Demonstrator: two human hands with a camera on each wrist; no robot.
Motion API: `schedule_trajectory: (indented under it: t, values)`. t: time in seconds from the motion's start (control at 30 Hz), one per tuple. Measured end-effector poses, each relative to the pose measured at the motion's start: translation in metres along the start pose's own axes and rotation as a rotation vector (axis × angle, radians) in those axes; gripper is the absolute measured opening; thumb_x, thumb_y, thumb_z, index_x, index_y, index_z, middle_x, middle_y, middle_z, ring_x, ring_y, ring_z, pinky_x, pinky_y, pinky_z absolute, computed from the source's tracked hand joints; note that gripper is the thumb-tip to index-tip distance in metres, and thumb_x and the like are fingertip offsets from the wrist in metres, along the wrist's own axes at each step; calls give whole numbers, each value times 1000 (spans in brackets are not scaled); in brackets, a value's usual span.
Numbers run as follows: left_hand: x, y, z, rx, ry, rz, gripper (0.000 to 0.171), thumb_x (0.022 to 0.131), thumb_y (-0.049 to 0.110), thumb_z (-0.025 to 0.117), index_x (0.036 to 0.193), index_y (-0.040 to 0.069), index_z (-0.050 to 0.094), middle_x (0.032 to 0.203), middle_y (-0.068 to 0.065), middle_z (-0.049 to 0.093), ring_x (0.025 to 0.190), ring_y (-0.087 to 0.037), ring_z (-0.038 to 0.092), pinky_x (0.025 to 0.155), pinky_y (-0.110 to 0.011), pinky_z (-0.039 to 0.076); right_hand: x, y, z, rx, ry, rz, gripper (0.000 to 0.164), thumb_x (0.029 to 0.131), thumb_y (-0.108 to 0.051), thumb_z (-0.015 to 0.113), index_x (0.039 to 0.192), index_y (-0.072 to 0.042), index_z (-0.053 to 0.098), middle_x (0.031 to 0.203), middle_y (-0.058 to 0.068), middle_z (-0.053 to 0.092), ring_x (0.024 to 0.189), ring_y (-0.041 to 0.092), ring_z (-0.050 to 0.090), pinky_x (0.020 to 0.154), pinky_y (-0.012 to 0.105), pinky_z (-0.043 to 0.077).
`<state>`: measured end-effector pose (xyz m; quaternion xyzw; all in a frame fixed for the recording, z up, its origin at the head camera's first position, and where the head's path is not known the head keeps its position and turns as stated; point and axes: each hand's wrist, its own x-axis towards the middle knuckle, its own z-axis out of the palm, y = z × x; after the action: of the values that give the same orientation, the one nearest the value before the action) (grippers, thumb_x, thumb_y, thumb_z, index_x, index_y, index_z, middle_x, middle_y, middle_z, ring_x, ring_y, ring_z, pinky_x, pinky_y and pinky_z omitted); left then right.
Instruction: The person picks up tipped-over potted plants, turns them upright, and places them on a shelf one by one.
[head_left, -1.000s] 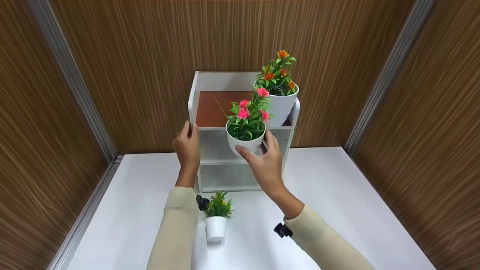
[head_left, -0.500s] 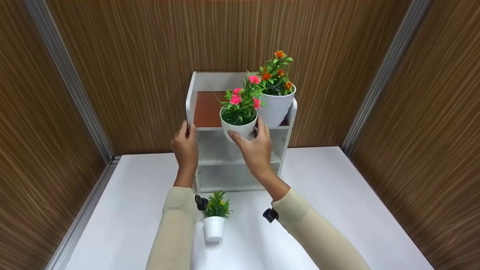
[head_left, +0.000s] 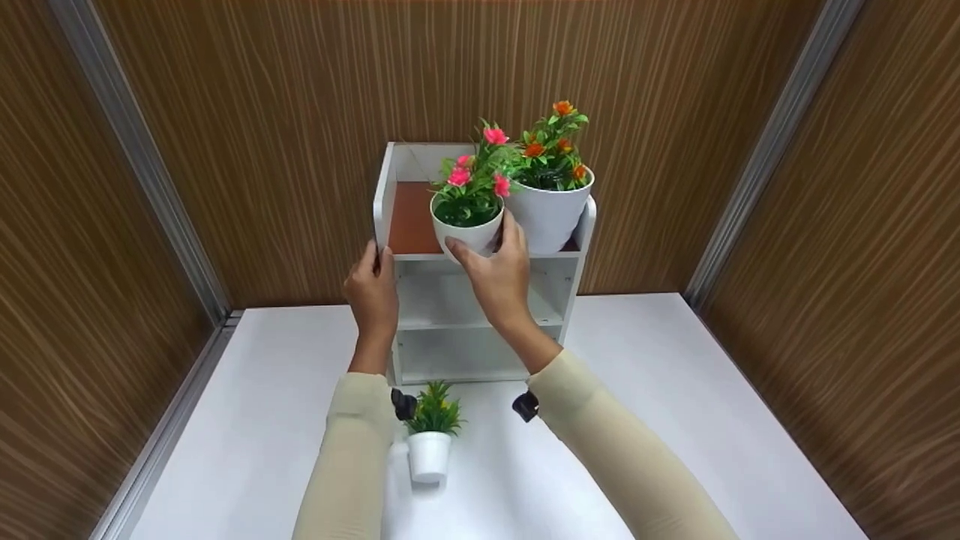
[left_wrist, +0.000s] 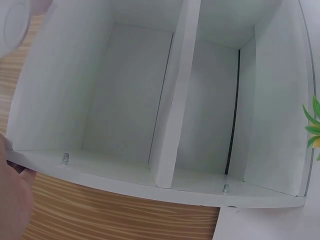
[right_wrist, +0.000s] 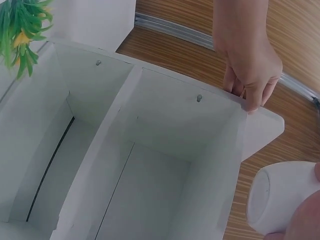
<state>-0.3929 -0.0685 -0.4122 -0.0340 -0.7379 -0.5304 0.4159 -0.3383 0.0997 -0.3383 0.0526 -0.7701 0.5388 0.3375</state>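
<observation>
My right hand [head_left: 501, 281] grips a white flowerpot [head_left: 466, 235] with pink flowers, thumb at the front and fingers along its right side. In the head view the pot stands upright before the brown top board [head_left: 412, 217] of a small white shelf [head_left: 480, 328], overlapping its front edge. The right wrist view catches the pot's underside [right_wrist: 260, 200], beyond the shelf's upper edge. My left hand [head_left: 373, 296] pinches the front edge of the shelf's left side panel, just below the top board. A larger white pot [head_left: 551, 217] with orange flowers stands on the top board's right side.
A small white pot [head_left: 430, 457] with a yellow-flowered plant stands on the white table [head_left: 637, 420], in front of the shelf and beside my left sleeve [head_left: 349, 457]. Two bays lie below the top board. Wood-grain walls [head_left: 300, 150] enclose the back and both sides.
My right hand has carried the pink-flowered pot up, left and away from me, from in front of the middle bay to the top board's edge. The left hand keeps its grip.
</observation>
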Motion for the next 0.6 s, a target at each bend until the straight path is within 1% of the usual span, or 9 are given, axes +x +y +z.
schedule_trajectory:
  t: [0.2, 0.3, 0.43, 0.6]
  values:
    - [0, -3, 1, 4, 11, 14, 33, 103, 21, 60, 130, 4, 67, 92, -15, 73, 78, -22, 66, 73, -37, 58, 7, 2, 7, -22, 0, 22, 94, 80, -37, 87, 153, -5, 38, 147, 12, 48, 133, 22, 48, 114, 38, 42]
    - [-1, -3, 1, -6, 11, 14, 34, 103, 21, 60, 132, 5, 66, 94, -15, 74, 81, -23, 67, 74, -38, 58, 10, 4, 9, -35, 11, 26, 94, 79, -36, 87, 153, -4, 39, 147, 13, 48, 133, 23, 48, 114, 39, 41]
    - [-1, -2, 0, -4, 6, 16, 35, 103, 21, 60, 133, 4, 65, 100, -16, 74, 86, -25, 70, 78, -40, 59, 12, 6, 13, -42, 25, 44, 94, 79, -36, 87, 152, -3, 39, 146, 15, 48, 134, 25, 48, 114, 40, 40]
    - [-1, -1, 0, -11, -17, -12, 38, 103, 22, 60, 137, 5, 62, 114, -15, 74, 100, -24, 72, 86, -39, 59, 15, 10, 16, -56, 42, 66, 93, 80, -37, 87, 151, -2, 40, 145, 17, 49, 133, 27, 49, 114, 41, 40]
